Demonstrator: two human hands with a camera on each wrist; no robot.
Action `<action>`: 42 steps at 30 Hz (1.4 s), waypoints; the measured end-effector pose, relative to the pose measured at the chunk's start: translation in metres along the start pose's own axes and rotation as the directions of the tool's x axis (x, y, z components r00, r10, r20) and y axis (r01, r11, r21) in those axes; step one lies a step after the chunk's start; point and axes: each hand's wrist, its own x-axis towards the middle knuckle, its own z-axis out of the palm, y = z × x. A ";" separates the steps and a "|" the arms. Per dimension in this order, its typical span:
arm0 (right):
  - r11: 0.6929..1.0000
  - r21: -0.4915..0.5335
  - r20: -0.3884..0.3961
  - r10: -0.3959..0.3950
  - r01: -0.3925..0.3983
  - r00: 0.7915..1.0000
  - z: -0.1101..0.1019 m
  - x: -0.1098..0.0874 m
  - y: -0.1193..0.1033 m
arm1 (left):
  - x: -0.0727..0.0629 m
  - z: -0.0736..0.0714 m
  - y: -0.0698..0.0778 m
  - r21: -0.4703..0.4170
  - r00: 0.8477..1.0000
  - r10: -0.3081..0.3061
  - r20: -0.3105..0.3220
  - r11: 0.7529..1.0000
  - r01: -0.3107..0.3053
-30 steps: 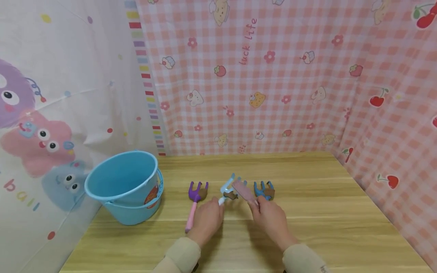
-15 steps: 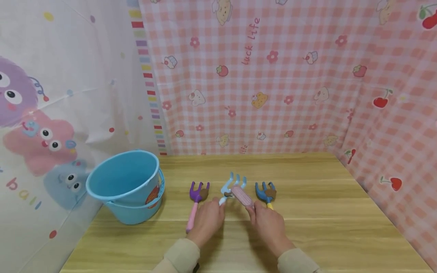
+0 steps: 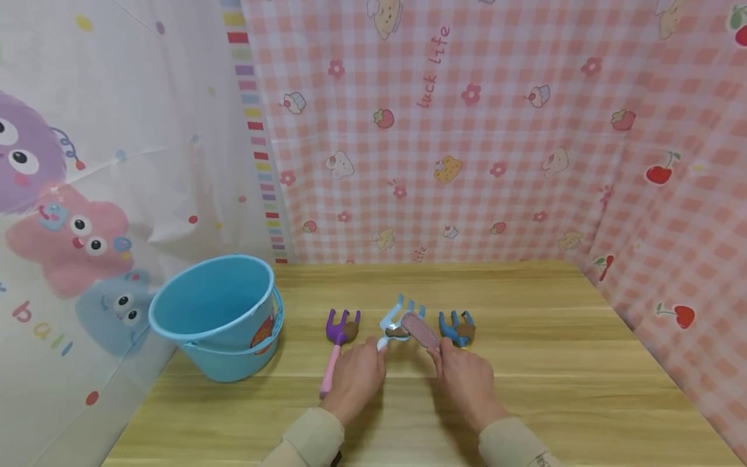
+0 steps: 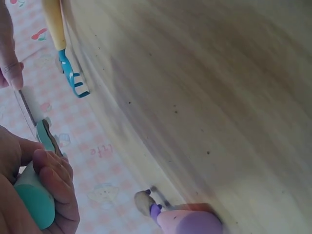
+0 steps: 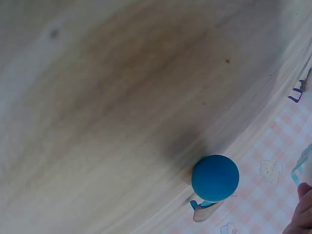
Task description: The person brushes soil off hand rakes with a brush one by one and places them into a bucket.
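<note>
My left hand (image 3: 354, 376) grips the white handle of a light blue toy hand rake (image 3: 388, 319), tines pointing away. In the left wrist view its fingers curl round the handle, with the turquoise handle end (image 4: 39, 207) facing the camera. A brown patch (image 3: 398, 333) lies on the rake's head. My right hand (image 3: 465, 383) pinches one end of a flat, pinkish-grey ridged tool (image 3: 421, 331), perhaps a small brush. Its far end reaches the rake head beside the brown patch; in the left wrist view it appears as a thin strip (image 4: 25, 107) whose far end meets the rake.
On the wooden table (image 3: 554, 402), a purple rake (image 3: 336, 332) with a pink handle lies left of my left hand. A darker blue rake (image 3: 449, 331) with a yellow handle (image 4: 54, 24) lies beyond my right hand. Both carry brown patches. A blue bucket (image 3: 224, 363) stands at left.
The ridged tool in my right hand has moved from near the tines down over the brown patch, then back slightly up and right. My left hand keeps its grip. The head view has shifted slightly.
</note>
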 end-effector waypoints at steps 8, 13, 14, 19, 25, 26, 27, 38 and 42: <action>0.986 0.126 0.110 0.091 -0.105 0.990 -0.020 0.004 -0.012 | 0.000 -0.003 -0.001 0.094 0.998 0.043 -0.048 0.995 -0.038; 0.974 0.199 0.145 0.081 -0.110 0.986 -0.022 0.002 -0.025 | 0.003 -0.006 0.002 0.020 0.999 0.045 0.000 0.999 -0.045; 0.977 0.189 0.131 0.077 -0.101 0.988 -0.021 0.001 -0.026 | 0.003 -0.007 0.002 -0.008 0.999 0.039 0.019 0.999 -0.039; 0.992 0.118 0.075 0.044 -0.053 0.996 -0.013 -0.002 -0.022 | 0.001 -0.009 0.001 -0.065 0.997 0.018 0.071 0.998 -0.014; 0.999 0.047 0.064 0.004 -0.007 0.998 -0.005 -0.003 -0.013 | -0.002 -0.004 -0.003 -0.028 0.997 0.035 0.063 0.999 -0.033; 0.999 0.047 0.063 0.008 -0.011 0.998 -0.003 -0.003 -0.011 | -0.002 -0.003 -0.003 -0.023 0.998 0.035 0.060 0.999 -0.034; 0.999 0.048 0.067 0.012 -0.015 0.998 -0.003 -0.003 -0.011 | -0.003 -0.002 -0.003 -0.019 0.998 0.034 0.055 0.999 -0.033; 1.000 0.010 0.096 -0.016 0.015 0.995 0.002 0.000 -0.008 | -0.007 -0.001 -0.005 0.015 0.999 0.012 0.047 1.000 -0.013; 0.999 -0.034 0.088 -0.024 0.027 0.996 0.003 0.003 -0.003 | -0.008 0.000 -0.005 0.012 0.998 -0.009 0.058 1.000 0.008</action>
